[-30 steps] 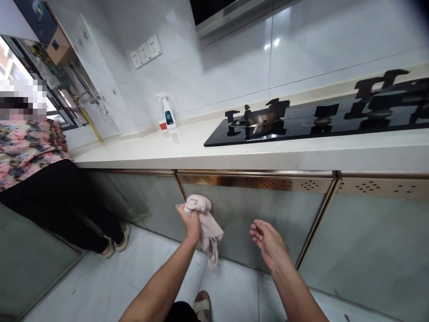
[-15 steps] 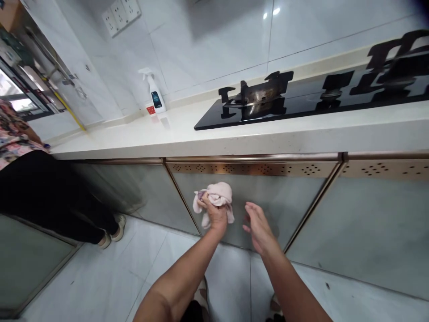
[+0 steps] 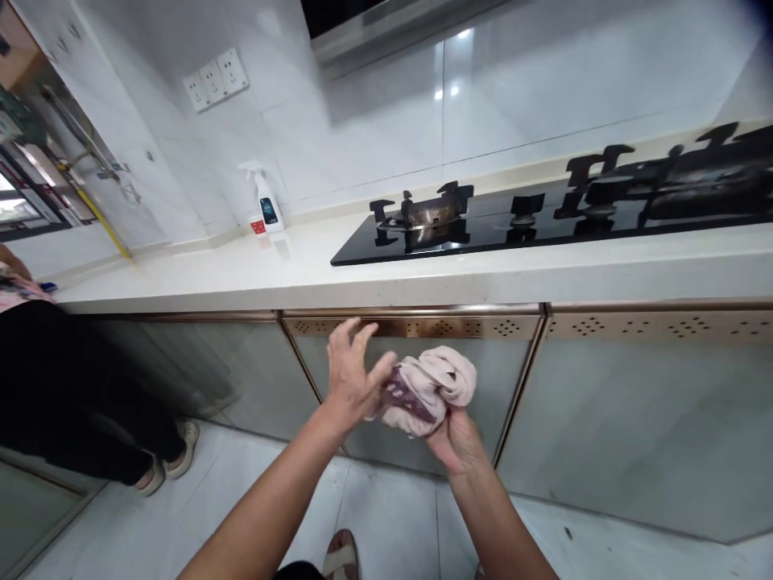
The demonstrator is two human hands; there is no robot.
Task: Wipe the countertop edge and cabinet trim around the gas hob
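A crumpled pink cloth [image 3: 426,391] with a purple patch is bunched in my right hand [image 3: 460,443], whose fingers are mostly hidden behind and under it. Just left of the cloth, my left hand [image 3: 353,370] has its fingers spread apart, the thumb reaching close to the cloth's left side. Whether that thumb touches the cloth I cannot tell. Both hands are in front of the cabinet door [image 3: 368,435], below the counter edge.
A black gas stove [image 3: 483,234] sits on the white counter [image 3: 211,278]. Near the wall stand a white spray bottle [image 3: 269,208] and a small red-and-white box [image 3: 258,227]. At the left is another person in black trousers [image 3: 66,395]. A range hood [image 3: 386,32] hangs above.
The cloth has passed from my left hand to my right, moving rightward. My left hand has opened and risen to the left. The view has shifted right.
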